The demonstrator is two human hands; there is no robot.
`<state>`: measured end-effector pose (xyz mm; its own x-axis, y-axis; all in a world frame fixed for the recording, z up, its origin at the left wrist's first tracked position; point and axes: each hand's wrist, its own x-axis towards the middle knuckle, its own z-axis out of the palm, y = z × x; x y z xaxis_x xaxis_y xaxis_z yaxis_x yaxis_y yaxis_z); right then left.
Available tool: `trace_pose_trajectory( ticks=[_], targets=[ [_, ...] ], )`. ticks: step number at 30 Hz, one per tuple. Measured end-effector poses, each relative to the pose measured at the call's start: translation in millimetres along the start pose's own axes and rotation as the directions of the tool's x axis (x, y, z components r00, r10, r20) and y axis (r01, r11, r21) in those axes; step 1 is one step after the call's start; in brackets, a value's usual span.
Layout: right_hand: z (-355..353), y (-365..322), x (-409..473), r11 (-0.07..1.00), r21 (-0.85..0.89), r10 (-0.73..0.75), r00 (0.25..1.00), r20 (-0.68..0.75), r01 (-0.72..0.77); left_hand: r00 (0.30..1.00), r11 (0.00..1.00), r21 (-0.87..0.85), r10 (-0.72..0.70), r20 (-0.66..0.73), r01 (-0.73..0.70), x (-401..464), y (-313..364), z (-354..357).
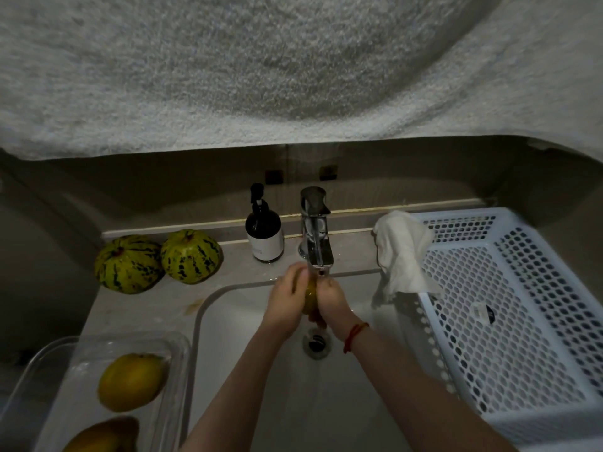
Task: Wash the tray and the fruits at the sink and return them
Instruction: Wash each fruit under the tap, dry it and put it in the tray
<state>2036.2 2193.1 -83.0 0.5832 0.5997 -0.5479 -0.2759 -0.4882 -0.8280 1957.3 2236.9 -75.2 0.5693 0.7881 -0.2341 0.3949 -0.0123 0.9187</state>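
Under the chrome faucet [316, 233], over the white sink [228, 321], my left hand [285, 300] and my right hand [332, 301] clasp a yellow-green mango [310, 300] between them; most of the fruit is hidden. A clear plastic tray [177, 350] sits on the counter at the lower left and holds two yellow mangoes [130, 381] [101, 435]. Two striped green melons [127, 264] [192, 256] rest on the counter behind it.
A dark soap pump bottle [263, 233] stands left of the faucet. A white perforated basket [509, 308] sits at the sink's right with a white cloth [399, 256] draped on its corner. The drain [316, 344] lies below my hands. A pale towel [261, 70] hangs overhead.
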Motion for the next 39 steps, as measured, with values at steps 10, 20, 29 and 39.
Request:
trace_pose_trajectory(
  ticks=[10,20,29,39],
  targets=[
    [-39.3,16.7,-17.3,0.769,-0.375,-0.511,0.85,0.125,0.517,0.834,0.728,-0.406,-0.489,0.256,0.552,4.6,19.2,12.1],
    [-44.7,2.0,-14.3,0.896,-0.134,-0.373,0.881,0.293,0.424,0.937,0.933,-0.174,-0.274,0.218,0.314,6.9,6.4,11.3],
    [-19.3,-6.4,-9.7,0.999,0.051,0.008,0.995,0.097,-0.013,0.994,0.998,-0.011,0.07,0.088,-0.07,-15.3,-5.7,9.9],
    [-28.7,12.6,-14.0,0.972,-0.106,-0.214,0.976,-0.025,0.21,0.979,0.968,-0.193,-0.132,0.152,0.161,2.6,17.7,16.5]
  ],
)
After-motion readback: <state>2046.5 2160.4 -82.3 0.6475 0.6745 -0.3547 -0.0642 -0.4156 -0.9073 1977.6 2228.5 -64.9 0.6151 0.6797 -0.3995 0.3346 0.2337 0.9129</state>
